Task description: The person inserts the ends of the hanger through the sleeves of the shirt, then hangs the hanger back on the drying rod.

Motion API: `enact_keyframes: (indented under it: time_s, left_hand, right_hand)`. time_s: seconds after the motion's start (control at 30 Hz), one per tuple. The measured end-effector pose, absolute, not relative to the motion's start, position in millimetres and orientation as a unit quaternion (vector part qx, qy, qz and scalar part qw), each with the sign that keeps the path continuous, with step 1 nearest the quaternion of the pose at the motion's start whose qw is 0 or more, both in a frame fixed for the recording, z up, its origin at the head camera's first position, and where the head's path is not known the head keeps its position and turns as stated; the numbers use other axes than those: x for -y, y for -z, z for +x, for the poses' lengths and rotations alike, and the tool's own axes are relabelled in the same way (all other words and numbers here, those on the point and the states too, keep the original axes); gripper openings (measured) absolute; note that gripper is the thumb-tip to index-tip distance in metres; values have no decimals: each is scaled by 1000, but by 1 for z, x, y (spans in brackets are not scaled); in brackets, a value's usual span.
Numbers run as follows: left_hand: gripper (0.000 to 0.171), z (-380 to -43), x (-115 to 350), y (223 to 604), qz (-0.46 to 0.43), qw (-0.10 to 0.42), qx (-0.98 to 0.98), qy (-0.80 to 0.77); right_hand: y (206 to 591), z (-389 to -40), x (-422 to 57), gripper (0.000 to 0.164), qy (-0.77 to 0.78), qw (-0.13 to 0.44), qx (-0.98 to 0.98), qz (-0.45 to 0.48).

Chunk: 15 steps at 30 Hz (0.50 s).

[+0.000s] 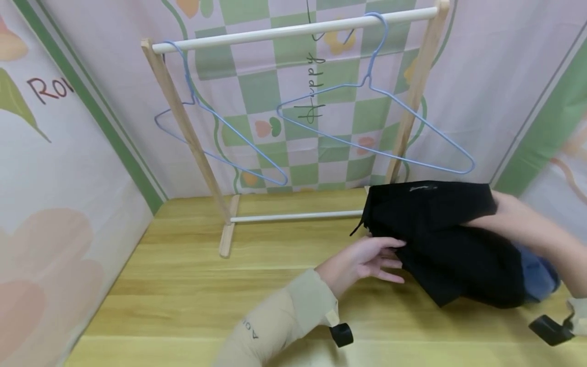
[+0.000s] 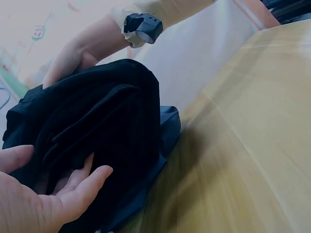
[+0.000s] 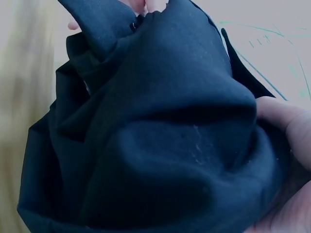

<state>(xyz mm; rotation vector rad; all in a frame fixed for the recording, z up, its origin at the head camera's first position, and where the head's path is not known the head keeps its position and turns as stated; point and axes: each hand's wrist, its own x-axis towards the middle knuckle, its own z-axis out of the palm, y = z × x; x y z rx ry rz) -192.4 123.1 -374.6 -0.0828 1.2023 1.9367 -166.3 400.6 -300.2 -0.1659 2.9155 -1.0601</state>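
Observation:
A black garment (image 1: 440,239), bunched in loose folds, is held over the right part of the table. My right hand (image 3: 286,131) grips it at its side, with the thumb on the cloth; in the head view most of this hand is hidden by the cloth. At the near left edge, my left hand (image 1: 373,260) pinches the garment, some fingers spread apart below the thumb. In the left wrist view, these fingers (image 2: 80,187) lie against the dark folds. A small pale marking shows on the garment's upper band, and a thin black strip hangs off its left corner.
Behind the hands stands a wooden rack (image 1: 197,145) with a white top rail (image 1: 293,31). Two blue wire hangers, a left one (image 1: 243,137) and a right one (image 1: 426,125), hang from it. Some blue cloth (image 1: 538,275) lies behind the garment. Patterned curtains enclose the wooden table (image 1: 183,300).

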Motion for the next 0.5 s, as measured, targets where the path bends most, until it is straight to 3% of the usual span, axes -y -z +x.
enact_keyframes:
  time_s: [0.17,0.3,0.4,0.5]
  left_hand:
    - [66,-190,-106,378,-34,413,-481,-773]
    - [56,-191,-91,382,-31,409,-487,-771]
    - [57,-193,-80,384,-28,404,-490,-772]
    - [63,-193,-71,387,-29,405,-491,-771]
  right_hand:
    - [302,-165,-387,67,352,33,-931,-84]
    - [301,-163,-372,84,350,95,-929,-82]
    - [300,-162,-362,98,362,137,-919,-74]
    - [301,-163,-353,93,380,142,-910,-84]
